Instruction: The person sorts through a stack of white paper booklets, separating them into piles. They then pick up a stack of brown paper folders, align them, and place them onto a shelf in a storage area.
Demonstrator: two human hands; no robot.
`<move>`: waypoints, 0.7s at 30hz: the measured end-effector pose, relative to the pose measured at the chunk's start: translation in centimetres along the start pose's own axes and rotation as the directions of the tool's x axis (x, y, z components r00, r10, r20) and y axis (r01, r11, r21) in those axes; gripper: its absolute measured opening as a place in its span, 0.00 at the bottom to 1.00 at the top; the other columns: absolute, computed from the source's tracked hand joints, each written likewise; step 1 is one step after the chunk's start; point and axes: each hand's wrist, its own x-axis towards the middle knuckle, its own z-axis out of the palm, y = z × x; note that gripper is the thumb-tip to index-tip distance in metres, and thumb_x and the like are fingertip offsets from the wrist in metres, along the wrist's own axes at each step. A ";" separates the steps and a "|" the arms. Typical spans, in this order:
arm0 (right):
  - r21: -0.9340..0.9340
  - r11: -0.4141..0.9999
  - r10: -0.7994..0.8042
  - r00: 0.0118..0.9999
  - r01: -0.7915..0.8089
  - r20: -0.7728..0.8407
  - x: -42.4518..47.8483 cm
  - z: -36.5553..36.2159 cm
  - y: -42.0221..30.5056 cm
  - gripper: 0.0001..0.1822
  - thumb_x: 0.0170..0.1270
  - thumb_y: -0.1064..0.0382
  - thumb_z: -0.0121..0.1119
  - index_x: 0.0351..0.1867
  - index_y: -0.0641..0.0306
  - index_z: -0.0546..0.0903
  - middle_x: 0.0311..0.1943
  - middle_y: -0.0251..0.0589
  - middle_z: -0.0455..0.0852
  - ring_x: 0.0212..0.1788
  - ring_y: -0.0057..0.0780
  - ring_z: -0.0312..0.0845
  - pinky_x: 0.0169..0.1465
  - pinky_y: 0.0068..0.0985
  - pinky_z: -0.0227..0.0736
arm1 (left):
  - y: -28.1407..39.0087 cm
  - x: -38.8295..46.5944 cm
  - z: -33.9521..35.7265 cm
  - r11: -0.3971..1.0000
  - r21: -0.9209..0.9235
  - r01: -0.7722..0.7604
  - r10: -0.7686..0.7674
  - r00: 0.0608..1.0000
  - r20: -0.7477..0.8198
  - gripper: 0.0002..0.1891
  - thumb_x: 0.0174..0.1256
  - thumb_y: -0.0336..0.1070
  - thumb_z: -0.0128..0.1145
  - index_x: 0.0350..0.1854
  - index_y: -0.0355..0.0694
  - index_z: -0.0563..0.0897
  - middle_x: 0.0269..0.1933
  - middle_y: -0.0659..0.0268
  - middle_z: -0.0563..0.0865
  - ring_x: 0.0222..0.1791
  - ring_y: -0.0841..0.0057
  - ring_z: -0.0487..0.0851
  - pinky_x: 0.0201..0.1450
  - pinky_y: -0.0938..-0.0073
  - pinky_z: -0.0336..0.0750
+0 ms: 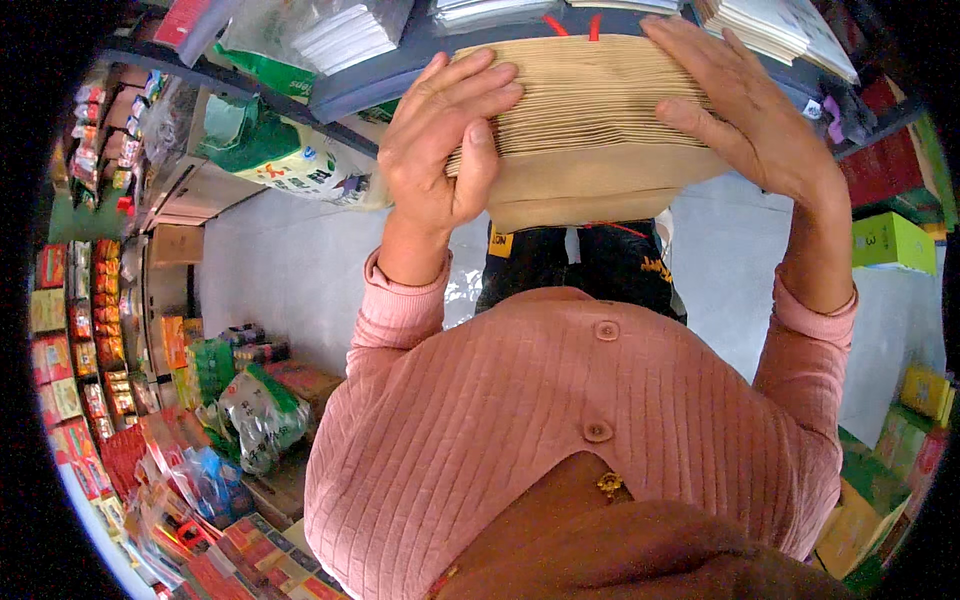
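Note:
A thick stack of brown kraft-paper sheets or envelopes sits at the near edge of a dark table, its many edges fanned in layers. My left hand presses the stack's left end, with the thumb on the near side and the fingers over the top. Against the right end lies my right hand, its fingers stretched toward the far corner and its thumb on the layers. Two short red strips stick out beyond the stack's far edge. The underside of the stack is hidden.
White paper stacks lie on the dark table, at left and right. A green and white printed sack stands below left. Shelves of packaged goods line the left side. A lime-green box is at right.

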 end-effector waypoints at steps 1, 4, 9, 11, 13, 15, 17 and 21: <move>-0.009 1.000 -0.006 1.000 0.005 -0.017 0.1 -0.2 -0.5 0.32 0.65 0.50 0.51 0.67 0.62 0.62 0.66 0.48 0.64 0.70 0.42 0.54 0.71 0.35 0.45 | -0.1 -0.2 -0.1 1.000 0.006 0.006 -0.006 1.000 0.000 0.11 0.58 0.30 0.49 0.35 0.36 0.86 0.40 0.58 0.87 0.50 0.62 0.83 0.61 0.56 0.67; -0.148 0.981 0.116 0.992 -0.123 -0.055 0.7 -3.2 -3.4 0.38 0.62 0.46 0.52 0.66 0.70 0.60 0.66 0.56 0.61 0.69 0.47 0.54 0.70 0.36 0.48 | -0.4 0.2 0.1 0.999 -0.032 -0.010 0.010 1.000 -0.007 0.11 0.57 0.30 0.49 0.35 0.36 0.86 0.40 0.58 0.87 0.50 0.62 0.83 0.61 0.57 0.67; -0.142 0.988 -0.066 0.994 0.053 -0.085 2.3 1.0 -2.8 0.36 0.61 0.45 0.53 0.66 0.63 0.63 0.64 0.50 0.66 0.68 0.44 0.58 0.69 0.36 0.48 | -0.1 -0.1 0.0 1.000 -0.001 0.006 -0.006 1.000 -0.009 0.10 0.56 0.29 0.50 0.34 0.37 0.86 0.40 0.58 0.87 0.50 0.62 0.83 0.60 0.57 0.68; -0.053 0.998 -0.044 0.998 0.042 -0.037 2.8 1.3 -2.7 0.38 0.59 0.43 0.55 0.65 0.64 0.63 0.64 0.51 0.66 0.66 0.44 0.60 0.68 0.37 0.51 | -0.2 0.2 -0.1 1.000 0.018 0.002 -0.002 1.000 0.004 0.10 0.56 0.29 0.52 0.35 0.38 0.86 0.41 0.58 0.87 0.50 0.63 0.83 0.60 0.56 0.68; 0.002 0.999 -0.053 0.998 0.053 -0.043 2.9 1.4 -2.3 0.40 0.56 0.41 0.57 0.65 0.65 0.64 0.63 0.51 0.67 0.65 0.45 0.61 0.67 0.38 0.53 | -0.4 0.8 -0.7 0.993 0.116 -0.032 0.019 0.993 0.116 0.11 0.59 0.35 0.52 0.40 0.39 0.84 0.43 0.57 0.86 0.50 0.62 0.82 0.58 0.56 0.69; 0.004 1.000 0.016 0.998 -0.016 0.066 3.5 0.3 -2.9 0.43 0.58 0.39 0.55 0.65 0.71 0.61 0.63 0.58 0.65 0.65 0.49 0.60 0.67 0.39 0.53 | 0.7 2.0 -1.7 0.979 0.204 0.013 -0.061 0.970 0.234 0.14 0.61 0.37 0.53 0.47 0.38 0.81 0.47 0.54 0.83 0.53 0.58 0.79 0.60 0.54 0.65; 0.010 0.999 0.048 0.993 -0.049 0.105 3.8 -0.1 -3.1 0.45 0.58 0.37 0.54 0.64 0.74 0.60 0.62 0.61 0.64 0.64 0.52 0.60 0.67 0.39 0.53 | 2.8 4.1 -2.6 0.958 0.287 0.009 -0.088 0.961 0.263 0.16 0.62 0.36 0.54 0.52 0.37 0.78 0.52 0.51 0.80 0.57 0.54 0.75 0.63 0.51 0.60; 0.023 0.999 0.044 0.996 -0.045 0.077 3.6 -0.1 -3.8 0.45 0.58 0.36 0.54 0.63 0.75 0.62 0.61 0.61 0.67 0.62 0.52 0.62 0.66 0.39 0.55 | 4.3 7.6 -2.4 0.869 0.424 -0.255 0.205 0.966 0.159 0.19 0.63 0.35 0.53 0.55 0.34 0.75 0.54 0.48 0.78 0.59 0.52 0.72 0.64 0.50 0.58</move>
